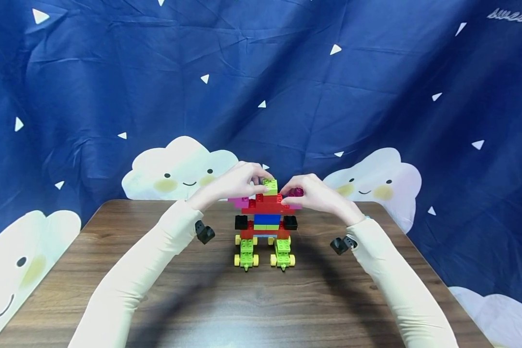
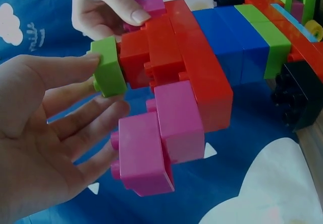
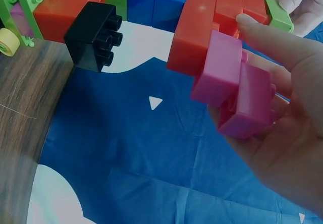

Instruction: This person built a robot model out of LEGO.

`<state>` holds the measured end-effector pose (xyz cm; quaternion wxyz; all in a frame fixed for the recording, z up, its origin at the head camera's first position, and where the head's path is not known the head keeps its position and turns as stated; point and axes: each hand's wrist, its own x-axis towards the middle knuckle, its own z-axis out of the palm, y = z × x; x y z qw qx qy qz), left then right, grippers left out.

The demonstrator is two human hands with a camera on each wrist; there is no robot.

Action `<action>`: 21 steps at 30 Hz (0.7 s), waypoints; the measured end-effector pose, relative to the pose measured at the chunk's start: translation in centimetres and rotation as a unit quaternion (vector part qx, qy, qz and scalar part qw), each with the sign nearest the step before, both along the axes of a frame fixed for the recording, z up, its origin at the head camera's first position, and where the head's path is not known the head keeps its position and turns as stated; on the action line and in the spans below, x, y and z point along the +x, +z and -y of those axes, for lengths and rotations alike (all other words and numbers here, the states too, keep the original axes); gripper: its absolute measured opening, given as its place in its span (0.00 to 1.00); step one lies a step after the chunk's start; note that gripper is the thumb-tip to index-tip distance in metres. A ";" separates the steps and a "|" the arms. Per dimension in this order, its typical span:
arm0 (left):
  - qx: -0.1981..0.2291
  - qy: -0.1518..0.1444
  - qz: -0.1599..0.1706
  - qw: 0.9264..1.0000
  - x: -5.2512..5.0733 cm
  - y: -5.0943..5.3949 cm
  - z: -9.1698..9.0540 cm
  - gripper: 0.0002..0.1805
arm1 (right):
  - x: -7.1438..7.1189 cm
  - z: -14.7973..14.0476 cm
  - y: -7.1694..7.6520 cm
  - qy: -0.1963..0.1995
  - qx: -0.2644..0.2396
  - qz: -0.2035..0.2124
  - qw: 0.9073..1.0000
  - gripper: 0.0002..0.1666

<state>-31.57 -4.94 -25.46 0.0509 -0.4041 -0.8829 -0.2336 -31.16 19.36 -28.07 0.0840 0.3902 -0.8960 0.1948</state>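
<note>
A robot-like figure of toy building bricks (image 1: pixel 267 208) stands upright on the table, on lime green wheeled bases (image 1: pixel 246 252). My left hand (image 1: pixel 239 181) pinches a lime green brick (image 2: pixel 109 66) at its top, thumb on one side and fingers behind. This brick meets the small red brick (image 2: pixel 134 51) under it; whether it is fully pressed down I cannot tell. On the other side, my right hand (image 1: pixel 319 192) grips the figure's red shoulder bricks (image 3: pixel 228 7), thumb on top. Its other fingers pass behind the pink bricks (image 3: pixel 247 100) and are partly hidden.
The dark wooden table (image 1: pixel 252 309) extends in front of the figure. Black bricks (image 1: pixel 241 222) jut out at the figure's sides. Behind the table hangs a blue cloth (image 1: pixel 178 96) with white clouds and triangles.
</note>
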 end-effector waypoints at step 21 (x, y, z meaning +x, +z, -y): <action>-0.067 -0.028 -0.060 0.996 0.0 0.8 -0.5 0.17 | -0.2 0.2 0.2 0.004 0.007 -0.002 1.000 0.14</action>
